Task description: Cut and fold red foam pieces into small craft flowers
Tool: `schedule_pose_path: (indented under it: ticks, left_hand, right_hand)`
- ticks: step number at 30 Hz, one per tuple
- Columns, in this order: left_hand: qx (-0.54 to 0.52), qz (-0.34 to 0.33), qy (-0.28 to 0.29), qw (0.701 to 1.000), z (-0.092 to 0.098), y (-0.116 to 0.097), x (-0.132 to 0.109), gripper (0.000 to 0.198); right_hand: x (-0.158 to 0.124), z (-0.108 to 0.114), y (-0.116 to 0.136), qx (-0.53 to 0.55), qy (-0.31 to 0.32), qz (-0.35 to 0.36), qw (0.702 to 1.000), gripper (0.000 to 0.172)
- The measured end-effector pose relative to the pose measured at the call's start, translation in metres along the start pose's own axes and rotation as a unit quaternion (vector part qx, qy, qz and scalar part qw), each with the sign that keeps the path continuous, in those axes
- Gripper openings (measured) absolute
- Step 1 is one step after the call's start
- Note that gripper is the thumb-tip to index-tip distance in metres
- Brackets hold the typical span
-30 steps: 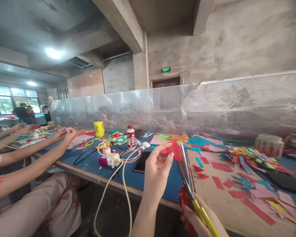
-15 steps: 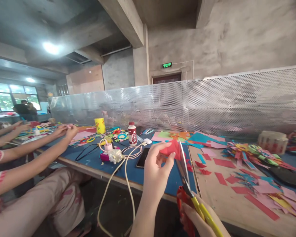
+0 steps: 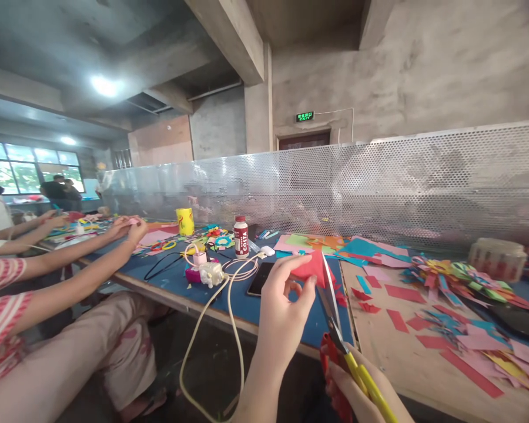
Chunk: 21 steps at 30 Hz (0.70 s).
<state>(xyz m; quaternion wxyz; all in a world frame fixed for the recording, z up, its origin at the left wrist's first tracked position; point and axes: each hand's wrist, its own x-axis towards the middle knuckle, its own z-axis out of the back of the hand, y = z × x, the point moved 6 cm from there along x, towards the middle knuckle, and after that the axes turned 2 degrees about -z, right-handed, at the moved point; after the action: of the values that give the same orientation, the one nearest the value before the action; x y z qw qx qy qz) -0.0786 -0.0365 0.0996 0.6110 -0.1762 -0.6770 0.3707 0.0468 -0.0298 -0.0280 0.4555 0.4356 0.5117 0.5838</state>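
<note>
My left hand (image 3: pixel 288 299) pinches a folded piece of red paper (image 3: pixel 314 269) between thumb and fingers, above the blue table top. In my right hand (image 3: pixel 357 385) is a pair of scissors (image 3: pixel 332 308) with yellow handles, pointing up and away from me. Its blades are slightly apart and lie at the right edge of the red paper. Something red (image 3: pixel 332 358) shows beside the right fingers; I cannot make out what it is. Loose red paper strips (image 3: pixel 405 293) and small cut red pieces (image 3: pixel 369 307) lie on the wooden board to the right.
A phone (image 3: pixel 260 281), a Costa bottle (image 3: pixel 241 238) and a power strip with a looping cable (image 3: pixel 229 294) stand left of my hands. Colourful paper scraps (image 3: pixel 480 335) spread on the right. A co-worker's hands (image 3: pixel 132 226) hold pink paper at left. Behind runs a perforated metal screen (image 3: pixel 379 182).
The view has turned slightly left, so the surroundings sit further right. My hands keep hold of the red paper and scissors, with the blades still beside the paper.
</note>
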Motion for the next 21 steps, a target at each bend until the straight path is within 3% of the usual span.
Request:
schedule_pose_path:
  ticks: [8, 21]
  left_hand:
    - [-0.01, 0.024, -0.001, 1.0, -0.004, 0.002, -0.001, 0.029]
    - [0.0, 0.054, 0.011, 0.998, -0.002, 0.007, -0.004, 0.022]
  right_hand:
    - [0.012, 0.002, -0.018, 0.025, 0.022, -0.036, 0.999, 0.045]
    - [0.001, 0.003, -0.002, 0.031, -0.006, -0.013, 0.999, 0.041]
